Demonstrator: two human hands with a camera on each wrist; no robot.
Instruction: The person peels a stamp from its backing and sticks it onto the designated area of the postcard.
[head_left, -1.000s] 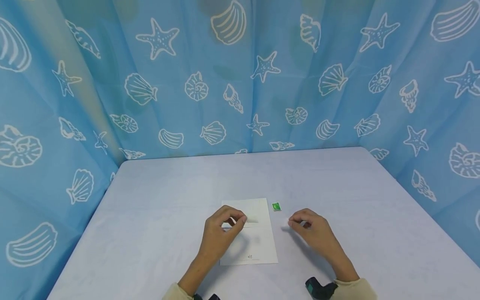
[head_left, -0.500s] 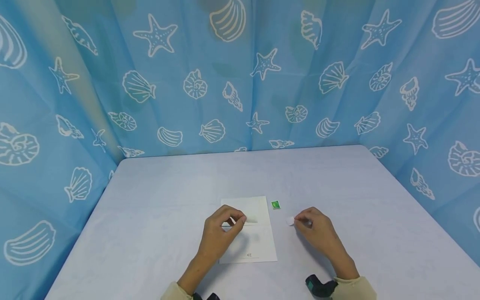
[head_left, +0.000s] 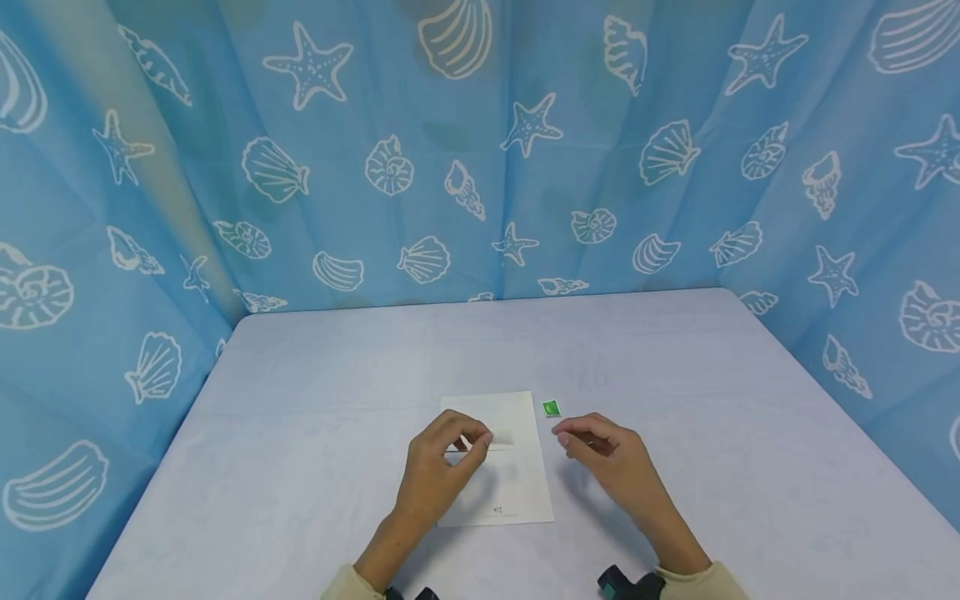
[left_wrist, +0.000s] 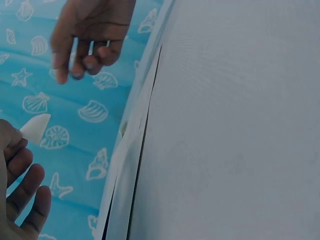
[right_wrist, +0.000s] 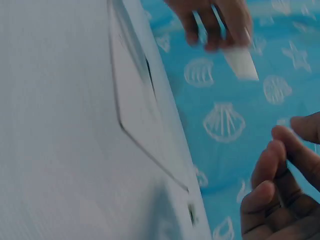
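Observation:
Thumb and index finger of my left hand (head_left: 442, 462) pinch a small pale translucent piece (head_left: 502, 436), its kind unclear, above a white paper sheet (head_left: 517, 492). In the left wrist view that piece (left_wrist: 36, 129) sticks out from the fingertips, thin and flat. The sheet has a crosswise line and a tiny dark mark near its front edge. My right hand (head_left: 611, 454) hovers right of the sheet, fingers loosely bent and thumb apart, holding nothing visible. Just beyond its fingertips lies a small green square with a white border (head_left: 551, 408), stamp-like.
A pale cloth covers the table (head_left: 337, 375). Behind and beside it hangs a blue curtain (head_left: 450, 208) with white shell and starfish prints. A faint blurred patch shows on the cloth (head_left: 588, 367) beyond the right hand.
My right hand drew a little right with a small white piece in its fingertips, then swung left toward the green square; the white piece has left its fingers. The left hand stays put.

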